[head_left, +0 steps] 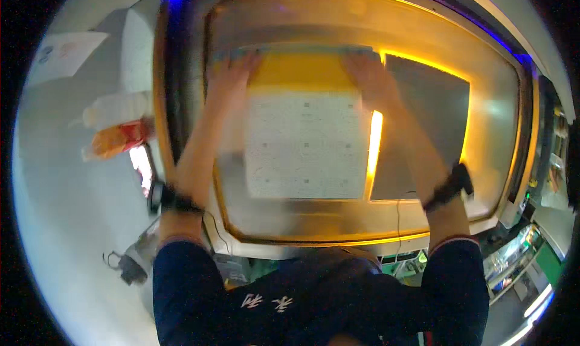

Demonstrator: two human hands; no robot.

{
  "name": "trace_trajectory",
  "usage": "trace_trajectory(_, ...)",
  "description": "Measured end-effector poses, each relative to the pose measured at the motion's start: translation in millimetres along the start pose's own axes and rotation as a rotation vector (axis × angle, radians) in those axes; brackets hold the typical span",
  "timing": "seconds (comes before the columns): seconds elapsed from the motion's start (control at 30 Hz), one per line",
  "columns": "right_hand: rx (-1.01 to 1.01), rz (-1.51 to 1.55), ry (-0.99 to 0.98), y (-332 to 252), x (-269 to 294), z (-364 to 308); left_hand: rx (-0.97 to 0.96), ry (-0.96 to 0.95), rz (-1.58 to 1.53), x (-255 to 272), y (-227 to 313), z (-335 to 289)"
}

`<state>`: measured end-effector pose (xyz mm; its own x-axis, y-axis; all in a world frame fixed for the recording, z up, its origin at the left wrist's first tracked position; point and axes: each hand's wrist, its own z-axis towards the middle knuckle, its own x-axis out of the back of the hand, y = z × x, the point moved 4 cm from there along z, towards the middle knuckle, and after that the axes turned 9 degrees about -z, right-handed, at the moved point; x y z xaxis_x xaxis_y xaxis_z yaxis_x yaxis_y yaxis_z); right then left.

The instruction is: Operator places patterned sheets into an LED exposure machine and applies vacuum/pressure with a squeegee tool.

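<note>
White patterned sheet [305,144] lies on the yellow-lit tray [483,122]. Left grip [232,68] and right grip [365,71] clasp its far edge; grey panel [423,128] just beside.

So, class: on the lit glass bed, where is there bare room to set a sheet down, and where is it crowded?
Bare glass lies right of the grey panel, up to the frame, and in a strip along the near edge. The middle is crowded: the white sheet fills it, with the left hand and right hand at its far corners.

A patterned sheet [302,145] lies on the machine bed [489,110], a grey plate [423,128] just right.
</note>
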<state>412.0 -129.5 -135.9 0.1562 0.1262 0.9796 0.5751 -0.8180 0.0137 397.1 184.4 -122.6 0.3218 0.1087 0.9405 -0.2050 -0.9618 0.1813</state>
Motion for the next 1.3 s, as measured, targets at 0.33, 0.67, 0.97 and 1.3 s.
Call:
trace_trajectory(0.33,0.099,0.051,-0.343,-87.3,-37.6,-302.0,-0.075,-0.383,-0.011,-74.3,150.8,-229.9)
trace_trajectory(0.67,-0.106,-0.088,0.298,147.7,-19.8,-115.4,0.028,0.187,0.026,-15.1,187.1,49.8)
trace_trajectory(0.97,0.022,0.333,-0.105,71.5,-54.1,-579.1,-0.033,-0.397,-0.07,-136.6,464.1,-309.4)
trace_trajectory(1.3,-0.071,0.042,0.217,336.2,-62.0,-313.6,0.003,0.029,0.04,-50.8,454.0,57.3)
